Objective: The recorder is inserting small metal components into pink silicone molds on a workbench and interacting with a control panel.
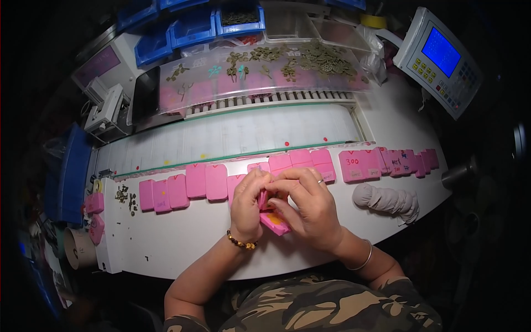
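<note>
A pink block that looks like a rubber mold (281,228) is held between my two hands above the near middle of the white table. My left hand (245,206), with a beaded bracelet at its wrist, is closed round the mold's left side. My right hand (314,213), with a ring and a bangle, has its fingers bent onto the mold from the right. The mold's flaps seem parted, and an orange-yellow patch shows on it. What lies between the fingertips is hidden. Just beyond my hands stands a row of similar pink molds (196,181).
A glass-edged strip (232,133) and a roller row (265,99) lie beyond. Small olive-brown pieces (326,61) cover a clear sheet behind. Blue bins (192,29) stand at the back, a keypad screen (441,52) at right. A rolled grey cloth (384,202) lies near right.
</note>
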Demonstrator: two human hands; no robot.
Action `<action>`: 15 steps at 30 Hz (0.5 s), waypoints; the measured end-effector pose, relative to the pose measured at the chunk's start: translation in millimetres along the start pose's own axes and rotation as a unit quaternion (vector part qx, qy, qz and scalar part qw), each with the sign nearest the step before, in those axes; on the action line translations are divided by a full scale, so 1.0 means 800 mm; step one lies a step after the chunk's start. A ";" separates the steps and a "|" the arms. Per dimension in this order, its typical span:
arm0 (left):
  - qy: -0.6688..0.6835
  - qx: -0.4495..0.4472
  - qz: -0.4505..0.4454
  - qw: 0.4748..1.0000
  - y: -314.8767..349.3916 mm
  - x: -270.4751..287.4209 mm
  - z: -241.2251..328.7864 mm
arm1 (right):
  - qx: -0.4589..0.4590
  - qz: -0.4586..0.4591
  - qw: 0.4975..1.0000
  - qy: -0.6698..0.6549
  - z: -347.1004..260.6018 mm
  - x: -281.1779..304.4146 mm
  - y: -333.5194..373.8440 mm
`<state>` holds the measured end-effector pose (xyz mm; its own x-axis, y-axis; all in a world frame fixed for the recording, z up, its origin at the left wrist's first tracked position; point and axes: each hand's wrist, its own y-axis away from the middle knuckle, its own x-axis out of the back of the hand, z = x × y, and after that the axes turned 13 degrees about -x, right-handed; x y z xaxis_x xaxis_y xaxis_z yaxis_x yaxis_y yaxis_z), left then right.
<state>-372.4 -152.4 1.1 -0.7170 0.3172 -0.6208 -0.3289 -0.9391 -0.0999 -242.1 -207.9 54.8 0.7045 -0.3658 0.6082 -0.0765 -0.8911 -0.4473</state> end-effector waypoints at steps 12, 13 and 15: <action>-0.001 0.019 0.007 1.000 -0.001 0.001 -0.001 | -0.015 -0.026 0.999 -0.012 0.000 0.000 0.000; -0.001 0.018 0.008 1.000 -0.001 0.001 -0.001 | 0.001 -0.030 1.000 -0.005 0.002 0.001 0.000; -0.002 0.012 0.013 1.000 -0.003 0.001 -0.001 | 0.004 -0.019 1.000 -0.011 0.001 -0.002 -0.002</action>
<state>-371.3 -150.1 0.2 -0.7284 0.2929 -0.6194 -0.3241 -0.9438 -0.0652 -242.5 -206.1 54.2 0.7223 -0.3255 0.6102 -0.0443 -0.9023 -0.4289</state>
